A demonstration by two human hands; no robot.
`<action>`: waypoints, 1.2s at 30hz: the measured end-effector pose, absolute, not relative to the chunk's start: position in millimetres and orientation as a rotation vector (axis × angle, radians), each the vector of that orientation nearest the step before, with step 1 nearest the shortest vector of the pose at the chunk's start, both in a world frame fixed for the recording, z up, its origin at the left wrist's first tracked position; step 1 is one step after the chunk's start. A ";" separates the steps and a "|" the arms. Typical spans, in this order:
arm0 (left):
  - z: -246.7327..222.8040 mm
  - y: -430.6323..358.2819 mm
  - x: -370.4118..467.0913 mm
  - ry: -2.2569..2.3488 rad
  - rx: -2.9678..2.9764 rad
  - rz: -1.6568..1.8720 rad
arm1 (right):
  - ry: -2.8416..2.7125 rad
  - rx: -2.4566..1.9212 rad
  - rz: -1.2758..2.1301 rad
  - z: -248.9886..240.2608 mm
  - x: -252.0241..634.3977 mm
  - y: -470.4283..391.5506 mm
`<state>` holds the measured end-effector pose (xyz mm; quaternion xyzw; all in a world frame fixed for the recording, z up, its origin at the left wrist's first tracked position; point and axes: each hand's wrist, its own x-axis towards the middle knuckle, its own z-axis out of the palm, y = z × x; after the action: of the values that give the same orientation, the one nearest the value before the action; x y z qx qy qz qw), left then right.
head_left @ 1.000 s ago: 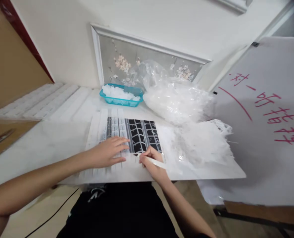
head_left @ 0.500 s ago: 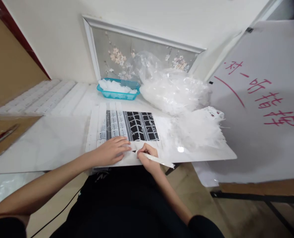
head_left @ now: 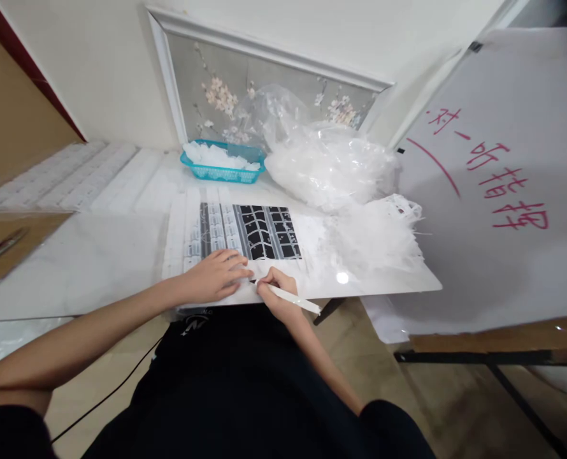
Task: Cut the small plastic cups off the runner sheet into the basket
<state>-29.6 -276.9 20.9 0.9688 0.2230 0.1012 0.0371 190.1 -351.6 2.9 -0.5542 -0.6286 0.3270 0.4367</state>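
White tabletop (head_left: 121, 255) beneath a framed flower picture (head_left: 274, 70); a whiteboard (head_left: 494, 268) with red writing leans at the right. On the table we note a dark-patterned sheet (head_left: 260, 250) with pale plastic strips (head_left: 217, 223) over its left part, a blue basket (head_left: 223, 173) of white pieces behind, and a clear bag (head_left: 326, 166) beside a heap of white scraps (head_left: 379, 239).

Placement: the sheet and strips lie directly ahead of our body, presumably for easy reach; the dark ground probably makes pale plastic easier to see. Basket and bag sit farther back, which we judge keeps the near strip of table free for both hands.

Grip: our right hand (head_left: 279, 290) clasps a white pen-like tool (head_left: 295, 298) near its dark tip, likely for fine control. The shaft slants back from the fingers, its tail reaching past the near table edge. The tip points toward our left hand (head_left: 213, 277), whose fingers curve low, just beside it; whether they pin a small piece, we cannot tell.
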 end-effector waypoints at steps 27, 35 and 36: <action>19.0 -275.1 -24.9 0.700 2.969 0.272 | -1.590 -1.411 0.813 -0.1 190.3 -349.0; 28.6 -277.5 -22.2 0.679 3.057 0.297 | -1.616 -1.508 0.821 5.2 188.4 -345.8; 31.2 -277.8 -20.6 0.656 3.081 0.279 | -1.623 -1.533 0.825 7.7 187.9 -345.3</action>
<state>-20.6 -277.8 31.2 0.9742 0.2073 0.0881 -0.0105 187.9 -345.3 7.7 -0.5980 -0.6330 0.3219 0.3716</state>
